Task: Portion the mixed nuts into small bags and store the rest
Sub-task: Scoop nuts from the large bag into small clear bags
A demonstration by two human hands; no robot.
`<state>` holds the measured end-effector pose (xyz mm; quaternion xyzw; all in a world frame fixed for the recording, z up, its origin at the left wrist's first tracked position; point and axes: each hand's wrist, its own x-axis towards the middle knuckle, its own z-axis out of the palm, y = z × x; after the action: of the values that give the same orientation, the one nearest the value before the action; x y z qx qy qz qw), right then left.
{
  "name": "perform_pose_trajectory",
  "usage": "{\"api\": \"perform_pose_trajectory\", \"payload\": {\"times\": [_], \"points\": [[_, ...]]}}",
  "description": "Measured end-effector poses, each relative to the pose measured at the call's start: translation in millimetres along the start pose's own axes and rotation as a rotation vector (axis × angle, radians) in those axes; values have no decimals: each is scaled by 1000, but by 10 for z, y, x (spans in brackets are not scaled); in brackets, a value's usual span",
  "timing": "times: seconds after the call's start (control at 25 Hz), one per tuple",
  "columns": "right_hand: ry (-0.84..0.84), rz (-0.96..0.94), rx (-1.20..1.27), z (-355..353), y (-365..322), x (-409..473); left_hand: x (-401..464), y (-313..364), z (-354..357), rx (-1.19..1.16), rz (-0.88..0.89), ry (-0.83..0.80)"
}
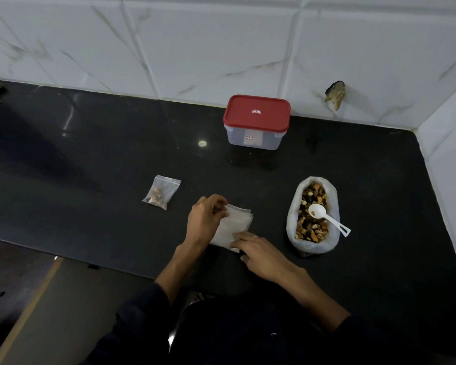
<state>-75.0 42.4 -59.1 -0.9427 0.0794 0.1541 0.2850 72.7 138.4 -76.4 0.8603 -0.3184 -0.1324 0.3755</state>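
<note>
filled bag [161, 192]: mid-counter, light, floppy
left hand [205, 219]: pinches top corner of empty bags [234, 224], near front edge; thin, slippery, peel at lip
right hand [261, 252]: fingers flat, pressing stack
nut bag [312, 214]: right side, soft, scoop [327, 218] inside

Black counter [103, 159], white tiled wall behind. Left hand [204, 219] pinching the top corner of a stack of small clear bags [237, 222]; right hand [261, 252] pressing its near edge. Left of that, one filled small bag [161, 192]. Right, open bag of mixed nuts [312, 216], white scoop [327, 217] resting inside. Red-lidded container [256, 122] closed at the back.
</note>
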Motion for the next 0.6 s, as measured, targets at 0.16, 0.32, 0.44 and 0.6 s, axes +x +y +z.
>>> {"api": "perform_pose_trajectory", "payload": {"times": [0.16, 0.32, 0.44, 0.6], "points": [[92, 17, 105, -24, 120, -129, 7, -30, -52, 50, 14, -5], [106, 60, 158, -102, 237, -210, 61, -41, -58, 146, -6, -45], [143, 87, 205, -216, 258, -266, 91, 6, -162, 172, 22, -46], [462, 145, 479, -462, 213, -288, 88, 202, -406, 113, 174, -29]]}}
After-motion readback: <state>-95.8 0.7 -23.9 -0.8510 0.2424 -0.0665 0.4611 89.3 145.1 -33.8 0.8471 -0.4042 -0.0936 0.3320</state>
